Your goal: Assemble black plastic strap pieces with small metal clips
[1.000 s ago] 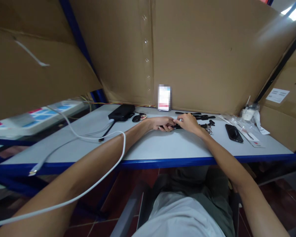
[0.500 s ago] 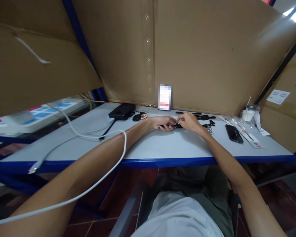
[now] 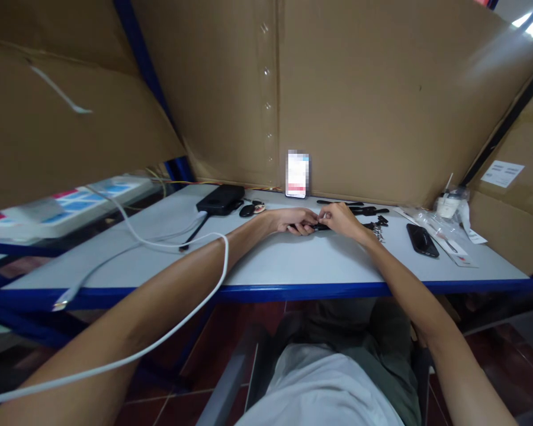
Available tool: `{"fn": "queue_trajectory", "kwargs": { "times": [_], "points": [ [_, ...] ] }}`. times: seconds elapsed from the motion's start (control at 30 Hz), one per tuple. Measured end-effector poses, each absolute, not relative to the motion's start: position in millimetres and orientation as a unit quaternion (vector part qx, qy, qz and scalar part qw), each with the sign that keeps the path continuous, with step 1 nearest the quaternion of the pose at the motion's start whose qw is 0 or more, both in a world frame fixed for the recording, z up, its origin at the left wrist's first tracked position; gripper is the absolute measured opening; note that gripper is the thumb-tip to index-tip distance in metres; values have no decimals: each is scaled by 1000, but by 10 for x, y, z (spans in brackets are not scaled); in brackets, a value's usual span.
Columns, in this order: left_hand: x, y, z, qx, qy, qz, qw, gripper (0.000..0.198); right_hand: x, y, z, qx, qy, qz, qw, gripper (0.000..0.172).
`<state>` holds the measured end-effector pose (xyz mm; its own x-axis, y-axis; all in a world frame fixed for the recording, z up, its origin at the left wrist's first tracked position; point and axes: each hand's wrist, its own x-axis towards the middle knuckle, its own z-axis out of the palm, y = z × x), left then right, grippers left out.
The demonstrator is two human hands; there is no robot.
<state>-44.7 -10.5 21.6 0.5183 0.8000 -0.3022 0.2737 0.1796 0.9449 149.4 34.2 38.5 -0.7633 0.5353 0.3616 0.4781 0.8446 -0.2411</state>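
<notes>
My left hand (image 3: 298, 221) is closed around a slim black part (image 3: 322, 226) above the middle of the table. Close beside it, my right hand (image 3: 341, 218) has its thumb and fingers pinched together at the black part's end. Whatever those fingertips pinch is too small to make out. Just right of my hands lie small black pieces (image 3: 382, 220) and a pile of small shiny metal bits (image 3: 378, 234). Behind my right hand are several flat black strips (image 3: 369, 210). Fingers cover most of the held part.
An upright phone (image 3: 297, 174) leans against the cardboard wall (image 3: 359, 106). A black box (image 3: 221, 200) and round black items (image 3: 247, 210) lie left. On the right are a dark phone (image 3: 421, 239), plastic bags (image 3: 426, 222) and a cup (image 3: 446, 205). A white cable (image 3: 225, 260) crosses my left forearm.
Both hands stay in nearly the same place, with only slight movement of the fingers at the black part. The things on the table have not visibly moved.
</notes>
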Motion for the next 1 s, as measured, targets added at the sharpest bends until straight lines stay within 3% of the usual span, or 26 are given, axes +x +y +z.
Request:
{"fn": "queue_trajectory", "kwargs": {
  "times": [0.53, 1.0],
  "points": [
    [-483, -73, 168, 608, 427, 216, 634, 22, 1512, 508, 402, -263, -900, 133, 320, 14],
    [-494, -75, 140, 600, 437, 217, 634, 27, 1508, 417, 371, -252, -917, 164, 261, 12]
  ]
}}
